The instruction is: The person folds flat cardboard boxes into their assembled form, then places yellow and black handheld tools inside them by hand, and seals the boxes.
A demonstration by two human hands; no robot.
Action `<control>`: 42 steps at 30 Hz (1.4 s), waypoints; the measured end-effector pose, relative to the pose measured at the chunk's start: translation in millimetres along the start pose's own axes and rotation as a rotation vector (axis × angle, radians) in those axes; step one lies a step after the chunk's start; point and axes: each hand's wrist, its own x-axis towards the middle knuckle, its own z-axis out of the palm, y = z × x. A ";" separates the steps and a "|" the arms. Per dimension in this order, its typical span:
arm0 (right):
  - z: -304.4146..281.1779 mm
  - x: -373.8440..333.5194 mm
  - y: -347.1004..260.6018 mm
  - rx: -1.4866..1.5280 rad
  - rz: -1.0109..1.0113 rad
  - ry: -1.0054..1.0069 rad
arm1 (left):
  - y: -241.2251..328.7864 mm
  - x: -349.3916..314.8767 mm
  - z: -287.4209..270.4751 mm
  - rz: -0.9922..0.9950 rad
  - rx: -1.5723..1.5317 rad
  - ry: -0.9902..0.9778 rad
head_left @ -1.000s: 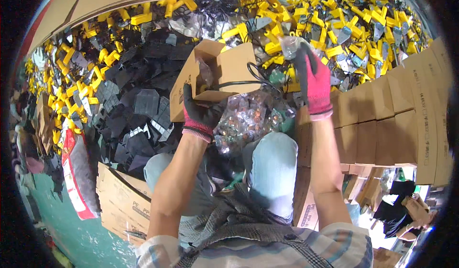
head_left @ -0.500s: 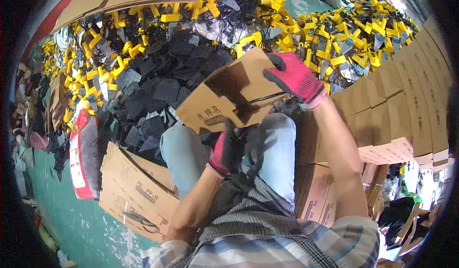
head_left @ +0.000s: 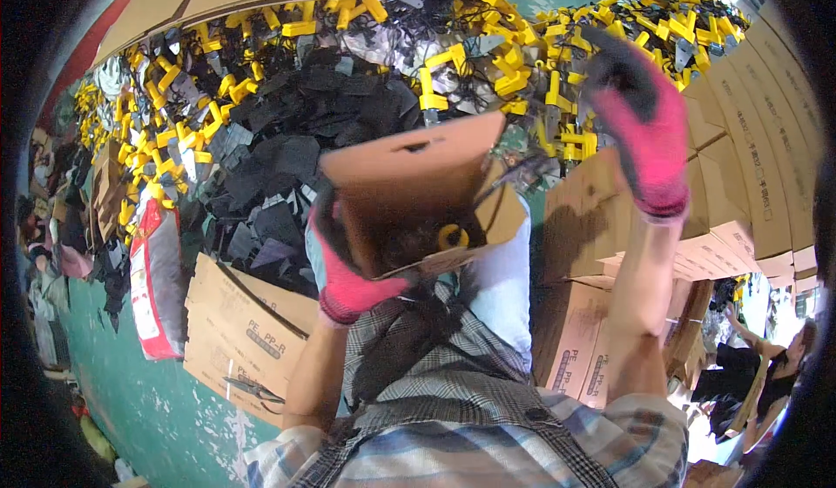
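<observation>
A small brown cardboard box (head_left: 409, 166) is tilted above my lap with its open top showing. My left hand (head_left: 348, 266), in a pink and black glove, is closed around its left side and lower edge. Inside lies a dark object, mostly in shadow, with a yellow ring (head_left: 453, 237). A black cord (head_left: 498, 196) runs up over the box's right side. My right hand (head_left: 640, 114), gloved alike and blurred, is raised to the right of the box. Its fingers are apart and nothing shows in them. Beyond it lie yellow-handled tools (head_left: 566, 96).
Black flat pieces (head_left: 296, 131) are heaped in front. Stacked cartons (head_left: 601, 209) rise on the right. Flattened cardboard with scissors (head_left: 252, 390) on it lies at left, beside a red and grey sack (head_left: 157, 283). Another person (head_left: 758, 375) is at far right.
My right hand has let go of the box and risen to the right. My left hand has shifted to the box's left side, and the box has tipped so its inside shows.
</observation>
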 end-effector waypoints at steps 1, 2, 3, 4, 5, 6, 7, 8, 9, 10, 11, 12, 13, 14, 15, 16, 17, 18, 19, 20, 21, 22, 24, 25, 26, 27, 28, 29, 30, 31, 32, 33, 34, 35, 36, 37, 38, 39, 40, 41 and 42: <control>-7.8 -5.9 14.9 0.002 -0.047 0.105 | 1.6 -4.4 -1.2 -0.055 -0.147 0.018; -18.2 -14.2 36.1 -0.011 -0.097 0.219 | 4.5 -4.1 1.6 -0.103 -0.306 0.029; -32.4 -30.5 81.3 0.019 0.166 0.062 | 6.1 -5.2 2.7 -0.151 -0.457 0.052; -34.2 -49.9 131.5 0.048 0.430 -0.094 | 6.5 -4.1 5.6 -0.149 -0.459 0.058; -9.2 -72.9 172.3 -0.042 0.170 -0.160 | 4.7 -2.0 8.8 -0.160 -0.432 -0.011; 10.8 -85.6 191.4 -0.135 -0.090 -0.228 | 3.3 0.0 8.6 -0.173 -0.409 -0.078; 32.4 -79.0 178.3 0.317 0.276 -0.368 | -3.9 0.6 -1.4 -0.112 -0.236 -0.181; 58.6 -68.8 157.5 0.766 0.647 -0.494 | -1.0 2.2 1.9 -0.117 -0.235 -0.175; 77.0 -47.2 136.4 1.107 0.885 -0.224 | 9.1 7.3 10.2 -0.085 -0.365 -0.058; 90.8 -23.6 125.9 1.438 1.107 0.071 | 21.6 12.6 13.4 -0.052 -0.484 0.067; 81.7 -14.6 142.5 1.323 0.988 -0.075 | 37.8 28.1 13.4 -0.022 -0.456 0.037; 74.5 -7.8 156.4 1.208 0.864 -0.233 | 32.7 32.7 10.0 -0.021 -0.448 0.042; 76.8 7.5 118.3 1.071 0.767 0.033 | 23.2 34.8 4.9 0.173 -0.254 -0.020; 77.5 18.9 131.7 1.070 0.508 0.012 | 18.0 36.6 1.2 0.361 -0.057 -0.084; 57.0 30.9 175.0 1.538 0.385 -0.228 | 22.3 41.2 5.8 0.366 -0.064 -0.086; 51.2 35.8 133.5 1.257 0.302 -0.021 | 27.5 42.3 7.5 0.234 -0.112 -0.040; 40.4 36.5 98.2 1.355 0.237 -0.110 | 33.1 45.3 9.0 0.113 -0.168 0.005; 31.2 36.4 70.5 1.449 0.165 -0.199 | 37.1 50.8 9.6 0.119 -0.163 0.019; 33.8 31.9 48.6 1.449 0.167 -0.209 | 38.6 53.9 9.0 0.105 -0.097 0.008; 42.1 23.8 28.1 1.066 0.237 -0.206 | 37.8 54.8 7.9 0.084 -0.036 -0.012; 51.0 17.4 12.3 0.682 0.288 -0.201 | 34.5 57.2 5.8 0.107 0.053 -0.013; 65.7 9.5 17.7 0.821 0.123 -0.244 | 34.0 58.2 6.6 0.111 0.049 -0.014; 76.2 8.1 37.9 0.661 0.008 -0.347 | 33.4 58.2 6.5 -0.033 -0.329 0.141; 78.7 10.0 47.1 0.499 -0.105 -0.450 | 27.1 55.6 0.4 -0.035 -0.313 0.162; 79.7 13.4 54.0 0.334 -0.217 -0.548 | 25.4 53.1 -0.4 -0.033 -0.313 0.166; 76.8 19.2 56.9 0.155 -0.328 -0.641 | 27.7 54.2 3.7 -0.036 -0.342 0.166; 74.3 27.7 58.4 0.154 -0.333 -0.649 | 29.4 52.9 6.7 -0.042 -0.363 0.172; 71.1 38.2 58.3 -0.029 -0.513 -0.808 | 29.2 52.2 8.1 -0.041 -0.362 0.181; 68.3 44.9 53.3 -0.218 -0.698 -0.963 | 30.7 51.2 9.1 0.049 -0.274 0.158; 81.5 46.2 34.1 -0.566 -0.619 -1.166 | 29.4 54.8 12.7 0.142 -0.190 0.122; 106.1 43.4 12.9 -0.903 -0.514 -1.352 | 31.4 55.5 15.5 0.136 -0.183 0.117; 125.5 38.0 5.2 -1.065 -0.342 -1.426 | 33.8 55.4 18.3 0.167 -0.186 0.106; 137.6 35.6 3.6 -1.223 -0.173 -1.488 | 35.7 56.5 18.6 0.202 -0.182 0.102; 137.6 34.8 6.5 -1.222 -0.159 -1.481 | 31.2 59.0 10.6 0.213 -0.030 0.071; 137.7 35.7 10.4 -1.122 -0.232 -1.445 | 33.0 60.4 5.9 0.216 -0.033 0.064; 135.9 37.0 14.9 -1.022 -0.299 -1.405 | 37.0 62.4 2.1 0.196 0.152 0.035; 131.8 38.0 19.5 -0.924 -0.361 -1.361 | 43.4 65.7 0.2 0.178 0.335 0.004; 132.4 39.7 23.3 -0.818 -0.442 -1.323 | 52.9 70.7 -3.3 0.122 0.382 -0.119; 104.8 33.0 19.0 -0.413 -0.789 -0.901 | 50.5 71.4 -8.6 0.112 0.391 -0.099; 81.3 22.7 16.0 -0.276 -0.836 -0.559 | 49.1 71.1 -11.9 0.134 0.410 -0.138; 63.2 16.3 15.4 -0.269 -0.539 -0.463 | 49.2 71.4 -12.6 0.160 0.423 -0.192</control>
